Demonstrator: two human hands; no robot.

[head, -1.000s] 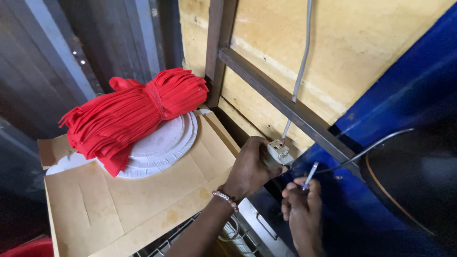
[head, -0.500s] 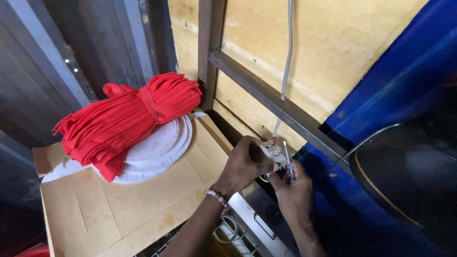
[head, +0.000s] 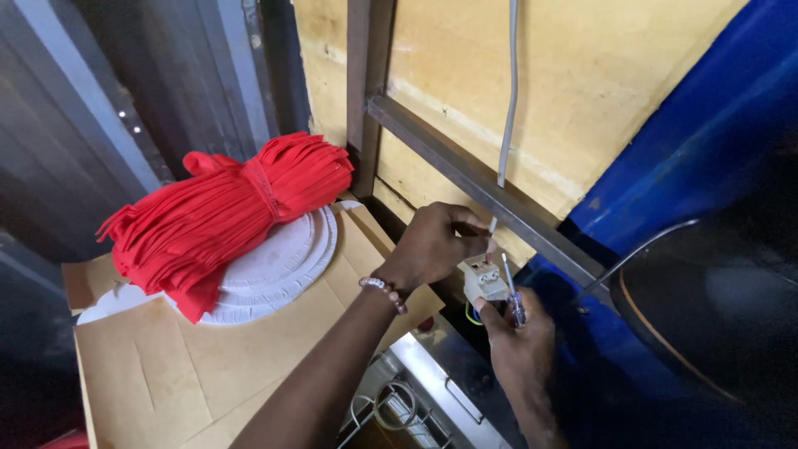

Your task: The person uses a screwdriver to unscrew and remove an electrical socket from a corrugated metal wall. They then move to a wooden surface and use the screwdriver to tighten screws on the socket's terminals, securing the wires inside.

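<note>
A bundle of red strips (head: 220, 220) is lying across a stack of white paper plates (head: 278, 266) on the cardboard-covered tabletop (head: 183, 374), well left of the work. A grey cable (head: 509, 91) is running down the plywood wall past a metal bar (head: 465, 179) to a small white switch block (head: 484, 278). The left hand (head: 432, 245) is gripping that block from above, while the right hand (head: 519, 341) is closing around a screwdriver (head: 511, 291), its tip now touching the block, nearer than a second ago.
</note>
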